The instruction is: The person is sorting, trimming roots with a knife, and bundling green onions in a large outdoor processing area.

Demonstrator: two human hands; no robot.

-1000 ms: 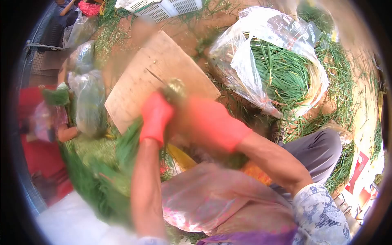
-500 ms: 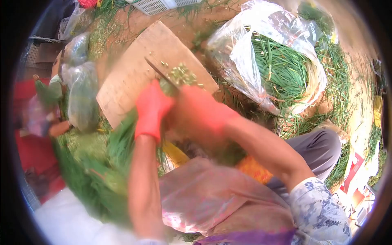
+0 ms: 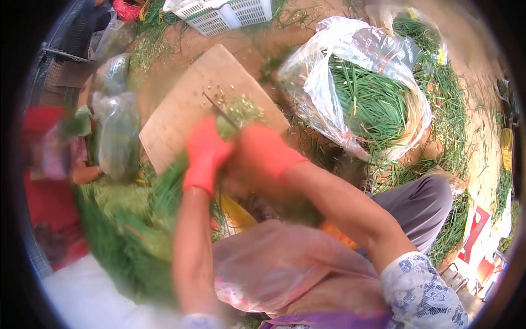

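Note:
My left hand [image 3: 207,151], in an orange-red rubber glove, is closed around a bunch of long green stalks [image 3: 170,189], whose leaves trail toward the lower left. Close beside it, my right hand [image 3: 267,151], gloved alike and blurred, grips a knife [image 3: 221,111]; its handle is hidden in the fist. The dark blade slants up and left over a brown board [image 3: 186,104], near the stalk ends. Short cut pieces [image 3: 246,109] lie scattered on the board just beyond the blade. Smudging hides the exact contact between blade and stalks.
To the right, an opened clear plastic bag [image 3: 312,60] holds green stalks [image 3: 367,93]. A white plastic crate [image 3: 219,16] stands at the top. Filled plastic bags [image 3: 118,131] and another person's arm [image 3: 85,174] are at left. Loose greens [image 3: 449,120] litter the ground.
The whole view has shifted slightly, showing more of the crate. My right hand and the knife have moved a little lower; both hands keep their grip.

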